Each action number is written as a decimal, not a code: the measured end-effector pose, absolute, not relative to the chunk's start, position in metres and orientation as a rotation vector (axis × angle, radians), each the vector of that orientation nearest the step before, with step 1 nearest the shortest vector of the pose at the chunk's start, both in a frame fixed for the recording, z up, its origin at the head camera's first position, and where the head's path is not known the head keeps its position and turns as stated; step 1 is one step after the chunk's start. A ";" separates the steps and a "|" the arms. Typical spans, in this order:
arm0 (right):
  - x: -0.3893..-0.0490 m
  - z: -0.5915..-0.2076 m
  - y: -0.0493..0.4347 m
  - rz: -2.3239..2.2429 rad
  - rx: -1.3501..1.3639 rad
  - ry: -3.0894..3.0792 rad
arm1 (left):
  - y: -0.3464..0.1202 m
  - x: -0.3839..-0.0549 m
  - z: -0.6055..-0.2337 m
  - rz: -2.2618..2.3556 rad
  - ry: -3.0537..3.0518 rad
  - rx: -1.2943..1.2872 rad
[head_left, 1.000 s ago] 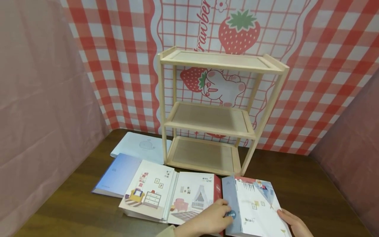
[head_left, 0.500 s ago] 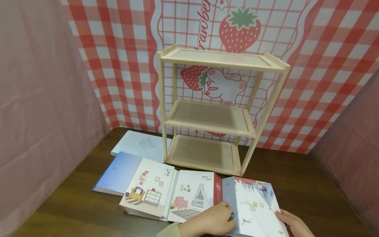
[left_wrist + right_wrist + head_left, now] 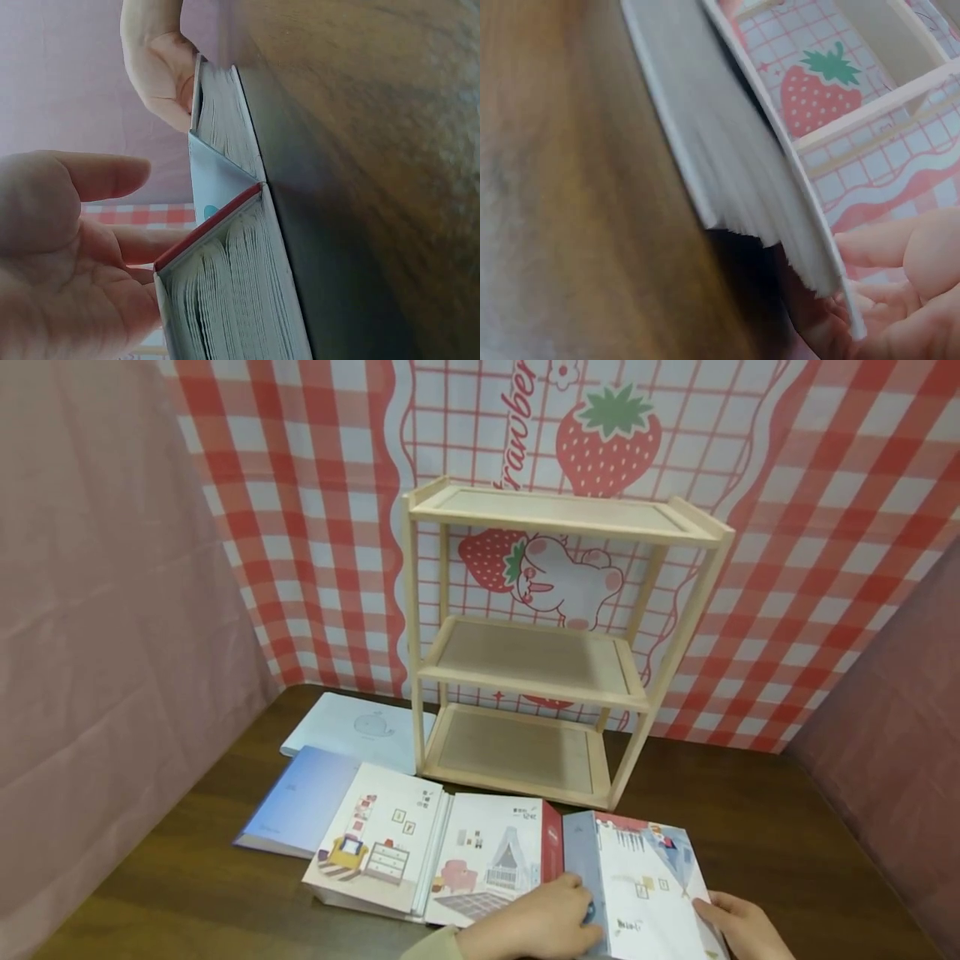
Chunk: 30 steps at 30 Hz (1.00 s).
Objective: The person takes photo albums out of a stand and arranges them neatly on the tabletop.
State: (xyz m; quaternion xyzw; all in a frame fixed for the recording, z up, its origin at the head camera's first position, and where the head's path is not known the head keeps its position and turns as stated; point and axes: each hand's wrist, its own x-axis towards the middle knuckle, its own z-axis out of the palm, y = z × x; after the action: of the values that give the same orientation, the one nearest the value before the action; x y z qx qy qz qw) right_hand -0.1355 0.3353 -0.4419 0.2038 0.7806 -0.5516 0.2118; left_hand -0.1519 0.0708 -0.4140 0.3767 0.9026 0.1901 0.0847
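Note:
In the head view, a thick photo album (image 3: pixel 652 889) with a grey-blue spine (image 3: pixel 583 847) lies at the front right. My right hand (image 3: pixel 738 922) holds its right edge, thumb on the cover; the right wrist view shows the fingers (image 3: pixel 817 319) reaching under the cover's edge beside fanned pages. My left hand (image 3: pixel 551 918) rests at the grey-blue spine. Beside it lies another album (image 3: pixel 491 835) with a red spine (image 3: pixel 552 843). From the left wrist, the left hand (image 3: pixel 67 247) has its thumb stretched out and its fingers partly hidden behind the red spine.
Further left are a white album (image 3: pixel 390 814) with a furniture picture, a blue album (image 3: pixel 300 797) and a pale whale-print album (image 3: pixel 337 731). Behind them stands a three-tier wooden shelf (image 3: pixel 532 681). A checked strawberry cloth (image 3: pixel 322 527) hangs at the back.
My left hand has shifted slightly right along the grey-blue spine, covering more of its round label. The right hand has moved slightly left with the album's edge.

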 end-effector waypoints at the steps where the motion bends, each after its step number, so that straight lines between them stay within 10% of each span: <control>1: -0.135 -0.443 0.335 -1.515 0.573 2.178 | 0.071 -0.152 -0.415 0.563 2.689 1.123; 30: -0.148 -0.403 0.322 -0.980 0.343 2.976 | 0.031 -0.171 -0.396 1.494 2.415 0.737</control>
State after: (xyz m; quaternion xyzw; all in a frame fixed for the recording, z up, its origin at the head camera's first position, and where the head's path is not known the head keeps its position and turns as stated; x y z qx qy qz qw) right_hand -0.1479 0.3224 -0.4034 0.1088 0.9442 -0.3108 -0.0052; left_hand -0.1706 0.0311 -0.3963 0.2497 0.8187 0.5066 0.1037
